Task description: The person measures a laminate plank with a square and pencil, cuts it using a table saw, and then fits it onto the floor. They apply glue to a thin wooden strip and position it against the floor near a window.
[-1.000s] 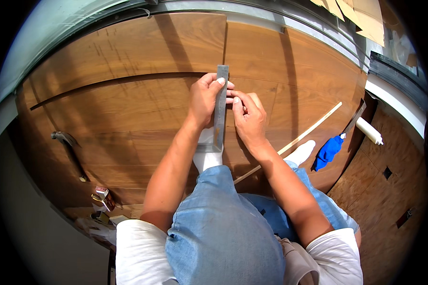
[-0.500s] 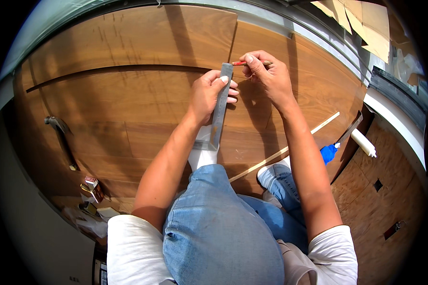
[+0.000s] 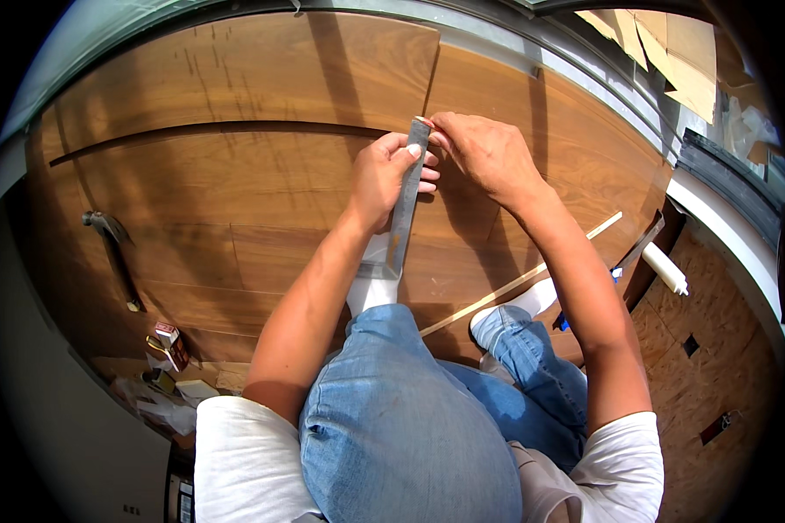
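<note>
Two bare hands at a metal square over a wooden plank floor, seen from above. The left hand (image 3: 379,181) grasps the metal square (image 3: 399,213) near the far end of its long arm: the thumb lies on the upper face, and the fingers pass beneath to show beyond the right edge. A short length projects past the thumb toward the far edge of the plank floor (image 3: 314,192); the greater part extends back toward the person, its corner and short arm lying over a white sock (image 3: 375,295). The right hand (image 3: 490,159) is closed in a pinch at the projecting end, on a red pencil (image 3: 427,122) mostly hidden by the fingers. A hammer (image 3: 113,260) lies near the floor's left edge, with a small box (image 3: 173,345) toward the near left corner. A pale wood strip (image 3: 519,281) runs obliquely on the right, passing behind the right forearm. Near the right edge lies a saw (image 3: 642,242), its blue handle largely covered by that forearm; a white bottle (image 3: 665,268) lies just beside the blade.
</note>
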`<move>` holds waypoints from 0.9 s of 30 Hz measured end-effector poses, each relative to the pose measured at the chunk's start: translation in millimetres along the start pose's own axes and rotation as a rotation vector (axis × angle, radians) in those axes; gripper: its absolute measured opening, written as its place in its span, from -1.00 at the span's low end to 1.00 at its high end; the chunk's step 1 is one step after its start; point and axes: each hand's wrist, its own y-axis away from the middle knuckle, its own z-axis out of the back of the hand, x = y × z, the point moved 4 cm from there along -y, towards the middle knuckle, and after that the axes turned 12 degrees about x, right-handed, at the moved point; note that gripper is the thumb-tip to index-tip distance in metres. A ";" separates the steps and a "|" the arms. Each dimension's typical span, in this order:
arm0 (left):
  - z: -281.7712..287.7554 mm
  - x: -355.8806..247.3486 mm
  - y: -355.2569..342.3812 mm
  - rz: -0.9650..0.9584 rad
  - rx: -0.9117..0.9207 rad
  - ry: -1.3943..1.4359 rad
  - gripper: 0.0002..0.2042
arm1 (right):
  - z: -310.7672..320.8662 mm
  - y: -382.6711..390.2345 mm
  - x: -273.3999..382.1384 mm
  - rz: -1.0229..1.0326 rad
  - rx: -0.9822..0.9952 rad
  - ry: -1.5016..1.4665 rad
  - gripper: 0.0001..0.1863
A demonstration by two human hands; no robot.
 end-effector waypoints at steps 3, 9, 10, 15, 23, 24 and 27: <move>0.1 -1.8 -0.4 -0.001 -0.008 -0.003 -0.76 | 0.2 -2.5 -4.5 -0.001 0.006 0.158 -0.82; 1.6 -0.3 -0.2 -0.002 -0.005 0.016 -0.76 | 4.9 -7.4 -2.1 0.008 0.009 0.184 -0.79; 1.6 -0.4 -0.3 -0.007 -0.016 0.015 -0.77 | 5.4 -9.3 -1.3 0.020 0.020 0.190 -0.79; 1.5 -1.2 -0.6 0.003 -0.021 0.003 -0.76 | 9.1 -14.6 -2.2 0.036 0.087 0.224 -0.80; -0.3 -1.1 -0.5 0.002 -0.013 0.015 -0.78 | 7.8 -17.2 -2.2 0.026 0.107 0.232 -0.88; -1.1 -2.5 -0.4 0.005 -0.012 0.017 -0.78 | 8.1 -17.8 -2.9 0.018 0.123 0.237 -0.88; -0.7 -2.4 -2.5 -0.002 -0.001 0.020 -0.78 | 7.4 -20.4 -0.6 0.038 0.056 0.245 -0.76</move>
